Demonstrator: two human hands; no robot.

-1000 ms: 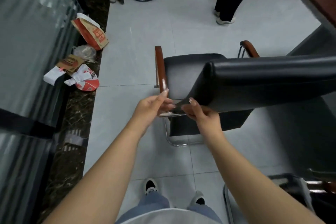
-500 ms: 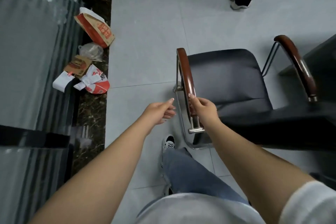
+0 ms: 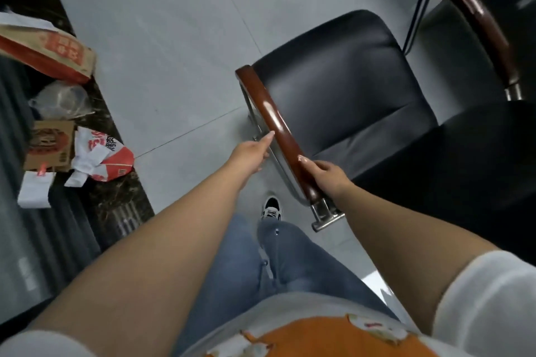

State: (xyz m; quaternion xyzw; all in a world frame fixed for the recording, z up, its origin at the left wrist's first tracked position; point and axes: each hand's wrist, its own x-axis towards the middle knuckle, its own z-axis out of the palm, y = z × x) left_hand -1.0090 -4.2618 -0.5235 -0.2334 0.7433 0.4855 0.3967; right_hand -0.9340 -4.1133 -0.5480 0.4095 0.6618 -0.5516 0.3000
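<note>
Where the grey floor [image 3: 174, 38] shows, I count one chair [image 3: 333, 95] with two wooden armrests, and two hands. The right hand [image 3: 329, 175] has its grip closed round the near armrest [image 3: 278, 127]; its lower fingers are hidden behind the wood. The left hand [image 3: 249, 153] sits just left of the same armrest, grip loose and holding nothing, one finger stretched toward it; I cannot confirm contact. The far armrest [image 3: 475, 17] is cut off at the frame's top. The chair back [image 3: 464, 168] is a dark mass, hard to read. Left of the chair, well apart, lie one paper bag [image 3: 55, 58], one plastic bag [image 3: 61, 98], one cardboard box [image 3: 49, 145] and one red-and-white wrapper [image 3: 107, 159].
</note>
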